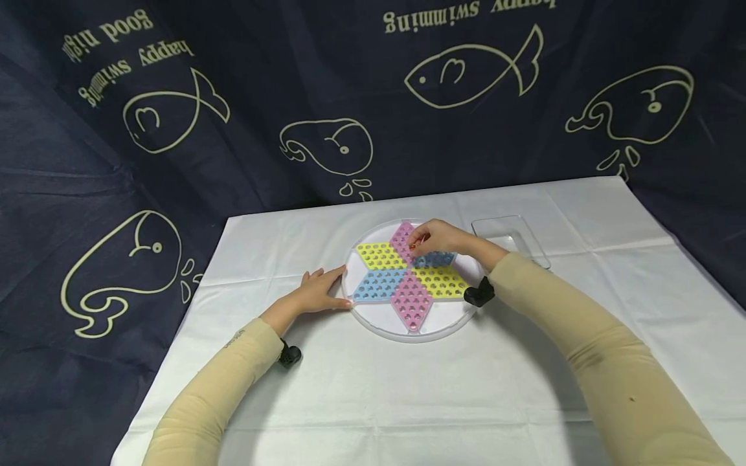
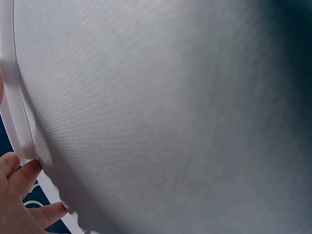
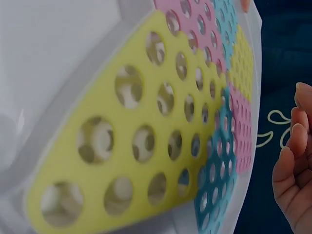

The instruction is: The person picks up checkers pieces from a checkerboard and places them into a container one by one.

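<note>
A round white Chinese checkers board [image 1: 381, 327] with a star of pink, yellow and blue hole-filled sections lies on the cloth. My left hand [image 1: 311, 292] rests at the board's left edge, thumb and fingers spread, fingertips touching the rim; the left wrist view catches those fingers [image 2: 22, 183] against the white edge. Over the far pink and blue sections, my right hand [image 1: 437, 237] pinches a small reddish, shiny piece [image 1: 412, 246] between thumb and fingers. The right wrist view has the curled right hand [image 3: 295, 168] at its edge, the piece hidden there.
A clear plastic tray [image 1: 527, 249] stands right of the board, partly behind the right forearm. White cloth [image 1: 373, 395] covers the table, and a dark blue curtain [image 1: 250, 77] with fish drawings hangs behind it. Black wrist cameras [image 1: 479, 292] sit on both wrists.
</note>
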Demonstrator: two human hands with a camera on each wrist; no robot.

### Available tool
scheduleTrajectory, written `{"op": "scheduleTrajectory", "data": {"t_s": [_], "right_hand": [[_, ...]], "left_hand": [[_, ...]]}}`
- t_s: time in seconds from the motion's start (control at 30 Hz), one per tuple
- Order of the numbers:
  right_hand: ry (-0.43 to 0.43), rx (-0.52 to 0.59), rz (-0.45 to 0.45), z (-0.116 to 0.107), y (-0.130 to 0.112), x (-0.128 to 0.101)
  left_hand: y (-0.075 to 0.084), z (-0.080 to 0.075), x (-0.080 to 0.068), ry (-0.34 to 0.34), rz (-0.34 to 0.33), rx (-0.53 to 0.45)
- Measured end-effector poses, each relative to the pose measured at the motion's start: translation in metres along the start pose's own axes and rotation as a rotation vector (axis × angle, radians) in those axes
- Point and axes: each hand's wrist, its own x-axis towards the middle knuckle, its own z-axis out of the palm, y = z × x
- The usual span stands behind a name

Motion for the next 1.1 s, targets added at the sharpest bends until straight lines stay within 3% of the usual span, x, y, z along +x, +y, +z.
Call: {"op": "scheduleTrajectory", "data": {"t_s": [1.1], "right_hand": [[0.136,-0.019,0.117,-0.058,0.025,-0.041]], "left_hand": [[0.0,0.0,0.0,0.004,0.014,0.0]]}}
